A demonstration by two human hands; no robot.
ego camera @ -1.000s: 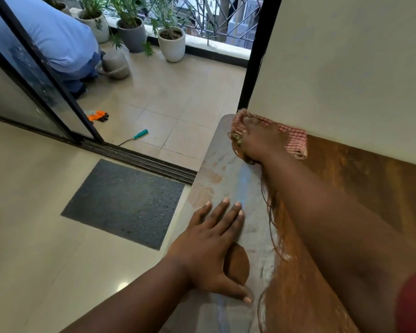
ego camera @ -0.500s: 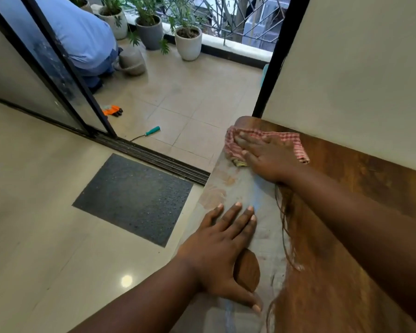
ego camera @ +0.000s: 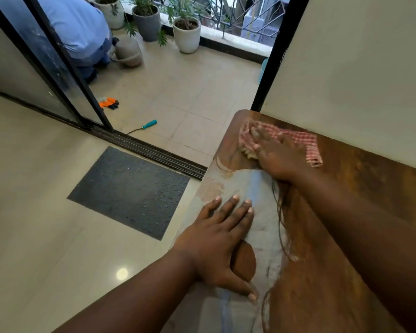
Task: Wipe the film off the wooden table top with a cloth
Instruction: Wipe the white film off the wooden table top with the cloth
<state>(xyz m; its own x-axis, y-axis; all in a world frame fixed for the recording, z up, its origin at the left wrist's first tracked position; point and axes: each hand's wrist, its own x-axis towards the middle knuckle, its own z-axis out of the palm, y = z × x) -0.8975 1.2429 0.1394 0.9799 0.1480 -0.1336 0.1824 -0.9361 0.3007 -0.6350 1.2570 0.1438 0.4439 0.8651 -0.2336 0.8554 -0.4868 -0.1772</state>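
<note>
The wooden table top (ego camera: 360, 198) runs along the wall on the right. A grey film (ego camera: 257, 188) covers a strip along its left edge, while the wood to the right and at the far corner shows dark brown. My right hand (ego camera: 276, 157) presses a red-and-white checked cloth (ego camera: 305, 143) flat on the far end of the table, fingers spread over it. My left hand (ego camera: 216, 239) lies flat on the filmed strip nearer to me, fingers straight and the thumb stretched toward me.
A cream wall (ego camera: 360, 75) borders the table on the right. A dark doormat (ego camera: 130, 191) lies on the floor to the left, before a sliding door track (ego camera: 154, 152). On the balcony are plant pots (ego camera: 186, 34), orange gloves (ego camera: 108, 102), a teal-handled tool (ego camera: 147, 124) and a crouching person (ego camera: 75, 32).
My right hand has swept the cloth across the far end of the table, from the left edge toward the right, baring brown wood at the far corner. My left hand has stayed put.
</note>
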